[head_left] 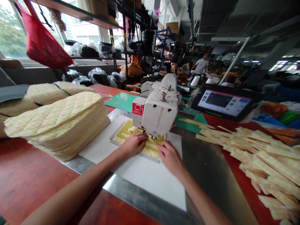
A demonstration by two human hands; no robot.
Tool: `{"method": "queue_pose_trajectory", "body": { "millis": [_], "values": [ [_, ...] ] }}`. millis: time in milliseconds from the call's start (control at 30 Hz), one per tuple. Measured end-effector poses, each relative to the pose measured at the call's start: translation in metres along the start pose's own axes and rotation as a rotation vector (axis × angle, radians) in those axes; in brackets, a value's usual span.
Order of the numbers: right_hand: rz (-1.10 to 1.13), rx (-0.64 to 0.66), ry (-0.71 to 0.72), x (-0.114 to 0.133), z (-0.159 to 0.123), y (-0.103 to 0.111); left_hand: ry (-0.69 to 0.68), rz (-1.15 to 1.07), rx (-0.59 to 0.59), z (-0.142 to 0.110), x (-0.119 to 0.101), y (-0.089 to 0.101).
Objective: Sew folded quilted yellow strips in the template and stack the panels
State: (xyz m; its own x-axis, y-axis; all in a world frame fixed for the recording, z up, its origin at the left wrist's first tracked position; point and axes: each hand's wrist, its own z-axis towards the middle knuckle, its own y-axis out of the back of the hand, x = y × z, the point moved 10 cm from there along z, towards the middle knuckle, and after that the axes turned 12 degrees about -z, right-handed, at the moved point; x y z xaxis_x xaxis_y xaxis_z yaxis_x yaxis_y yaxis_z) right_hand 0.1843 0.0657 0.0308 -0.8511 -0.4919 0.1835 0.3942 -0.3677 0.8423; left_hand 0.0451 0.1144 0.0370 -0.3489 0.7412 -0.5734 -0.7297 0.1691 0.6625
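A yellow sewing template with long slots lies under the white sewing machine head, on a white sheet. Light yellow checked fabric shows in its slots and at its near edge. My left hand bends over the template just left of the needle area, fingers closed at the fabric. From the right, my right hand reaches in, its thumb and index finger closed at the fabric close to the presser foot. The fingertips are partly hidden, so the exact grip is hard to see.
A tall stack of quilted yellow pieces stands at left. Loose yellow strips are heaped at right, below a control screen. A red bag hangs upper left. A person stands in the background.
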Motion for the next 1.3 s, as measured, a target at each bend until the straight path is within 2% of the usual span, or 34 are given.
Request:
{"method": "queue_pose_trajectory", "body": {
  "millis": [300,800,967,1100,1200,1300],
  "values": [
    [-0.012,0.028,-0.026,0.011,-0.006,-0.004,0.030,-0.062,-0.017,-0.013,-0.015,0.011],
    [-0.090,-0.029,-0.079,0.001,-0.011,0.006,0.034,-0.046,0.033,-0.013,-0.025,-0.011],
    [0.025,-0.002,-0.128,-0.003,-0.021,0.010,0.013,0.018,0.079,-0.035,-0.052,-0.006],
    [0.073,0.041,-0.127,-0.008,-0.042,0.034,0.030,0.030,0.110,-0.069,-0.074,0.002],
    [0.103,0.010,-0.133,-0.013,-0.056,0.075,0.084,0.015,0.125,-0.089,-0.082,0.004],
    [0.168,-0.023,-0.190,-0.015,-0.063,0.120,0.118,-0.029,0.145,-0.094,-0.093,-0.004]
  ]
}}
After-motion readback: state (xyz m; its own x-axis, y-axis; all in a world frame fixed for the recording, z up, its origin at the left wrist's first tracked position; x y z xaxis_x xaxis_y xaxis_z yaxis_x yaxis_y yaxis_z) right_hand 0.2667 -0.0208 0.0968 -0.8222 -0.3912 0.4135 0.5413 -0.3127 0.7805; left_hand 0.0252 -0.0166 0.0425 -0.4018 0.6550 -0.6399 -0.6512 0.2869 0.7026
